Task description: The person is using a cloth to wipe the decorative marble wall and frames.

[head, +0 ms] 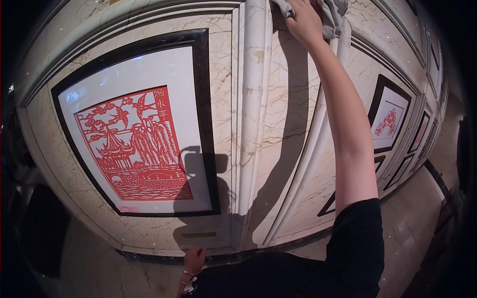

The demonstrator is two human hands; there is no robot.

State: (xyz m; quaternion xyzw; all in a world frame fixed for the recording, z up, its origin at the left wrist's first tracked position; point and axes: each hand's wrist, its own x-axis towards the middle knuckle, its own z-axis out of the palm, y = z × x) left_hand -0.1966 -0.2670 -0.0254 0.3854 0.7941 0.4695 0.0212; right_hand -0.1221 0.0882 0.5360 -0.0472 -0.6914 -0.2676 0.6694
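High on the marble wall, at the top edge of the view, my right hand (306, 23) grips a grey cloth (332, 18) bunched against white moulding. Part of that cloth is cut off by the picture's edge. My left hand (195, 259) hangs low near my body with its fingers curled, and I see nothing in it. Ahead of me is a marble wall panel (220, 93) bearing a large black picture frame (204, 123). Inside the frame is a red paper-cut picture (139, 149) of a pavilion, willows, birds and a bridge.
White vertical moulding (255, 111) divides the wall beside the large frame. Farther right hang a smaller framed red paper-cut (387, 121) and several other frames. Dark baseboard (156, 257) meets the marble floor (111, 275). My shadow falls across the wall and frame.
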